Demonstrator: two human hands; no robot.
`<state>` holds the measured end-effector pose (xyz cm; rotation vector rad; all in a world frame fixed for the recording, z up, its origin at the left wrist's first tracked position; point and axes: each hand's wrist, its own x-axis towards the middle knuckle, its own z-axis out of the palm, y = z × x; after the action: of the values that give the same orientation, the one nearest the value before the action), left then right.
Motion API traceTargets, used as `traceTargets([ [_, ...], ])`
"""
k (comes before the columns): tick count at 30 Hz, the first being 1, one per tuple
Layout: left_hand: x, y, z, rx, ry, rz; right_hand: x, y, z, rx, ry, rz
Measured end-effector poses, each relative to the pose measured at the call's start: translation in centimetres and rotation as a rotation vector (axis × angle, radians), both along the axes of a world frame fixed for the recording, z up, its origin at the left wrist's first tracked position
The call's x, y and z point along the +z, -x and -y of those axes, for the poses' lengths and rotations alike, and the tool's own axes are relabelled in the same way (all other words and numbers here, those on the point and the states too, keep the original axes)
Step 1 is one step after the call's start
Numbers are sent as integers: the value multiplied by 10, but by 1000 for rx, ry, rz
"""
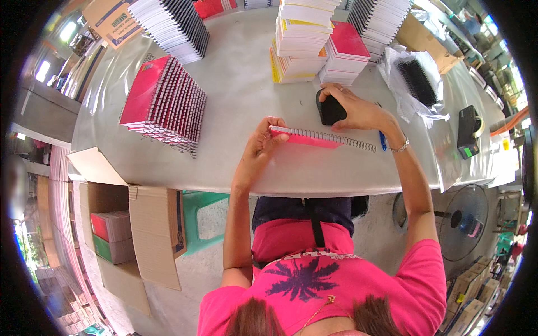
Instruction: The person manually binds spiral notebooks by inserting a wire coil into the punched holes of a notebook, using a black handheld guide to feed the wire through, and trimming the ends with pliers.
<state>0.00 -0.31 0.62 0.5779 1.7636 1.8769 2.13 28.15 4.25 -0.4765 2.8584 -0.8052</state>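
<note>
My left hand (264, 139) is closed on the left end of a notebook (314, 138) with a pinkish-red cover, held just above the table. A dark spiral wire coil (358, 146) runs along its upper edge and sticks out past the right end. My right hand (358, 112) curves around a black, rounded block-like object (330, 109) on the table, thumb and fingers on its sides. What kind of object it is does not show. A blue pen (383, 140) lies beside my right wrist.
Red-covered spiral notebooks (168, 106) are stacked at left. Behind stand tall piles of white pages (302, 33) and a red-topped pile (346, 45). At right, black coils (417, 81) lie on white plastic near a black tape dispenser (466, 131). An open carton (154, 224) sits below left.
</note>
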Motion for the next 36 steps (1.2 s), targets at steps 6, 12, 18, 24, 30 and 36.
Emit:
traceTargets([
  [6, -12, -12, -17, 78, -140, -14, 19, -14, 14, -47, 863, 399],
  [12, -14, -10, -16, 82, -80, -98, 40, -8, 44, -25, 307, 376],
  [18, -14, -10, -17, 64, -109, -129, 46, -14, 39, 46, 515, 378],
  [24, -15, -8, -18, 31, -151, -130, 36, -10, 49, -95, 466, 283],
  [30, -11, -11, -17, 63, -135, -78, 26, -6, 50, -86, 464, 285],
  [36, -15, -20, -28, 171, -246, 15, -11, -20, 8, -387, 288, -195],
])
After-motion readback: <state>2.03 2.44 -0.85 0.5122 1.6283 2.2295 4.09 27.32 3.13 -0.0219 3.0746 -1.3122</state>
